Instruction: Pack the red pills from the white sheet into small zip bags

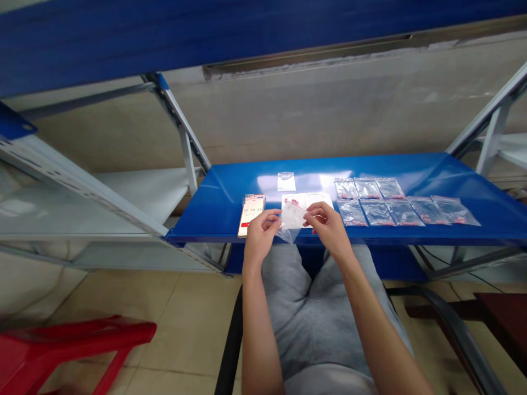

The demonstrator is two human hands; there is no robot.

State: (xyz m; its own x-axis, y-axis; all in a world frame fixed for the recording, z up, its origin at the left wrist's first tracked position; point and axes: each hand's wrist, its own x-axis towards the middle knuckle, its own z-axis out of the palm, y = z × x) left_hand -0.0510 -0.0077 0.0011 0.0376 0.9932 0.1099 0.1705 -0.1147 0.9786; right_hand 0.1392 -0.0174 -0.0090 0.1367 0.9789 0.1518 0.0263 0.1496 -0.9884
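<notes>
A clear zip bag (292, 216) is stretched between my two hands at the front edge of the blue shelf. My left hand (262, 230) pinches its left side, and my right hand (327, 224) pinches the upper right corner by the reddish zip line. Behind the bag lies a white sheet (319, 201), with several small red pieces (292, 202) on its left part. I cannot tell whether anything is inside the held bag. Close to my left hand lies a phone (252, 211) showing a running timer.
Filled zip bags (374, 212) with red bits lie in two rows on the right of the blue shelf (218, 192). Another small bag (286, 181) lies behind the sheet. A blue upper shelf (247, 33) hangs overhead. A red stool (82, 343) stands at lower left.
</notes>
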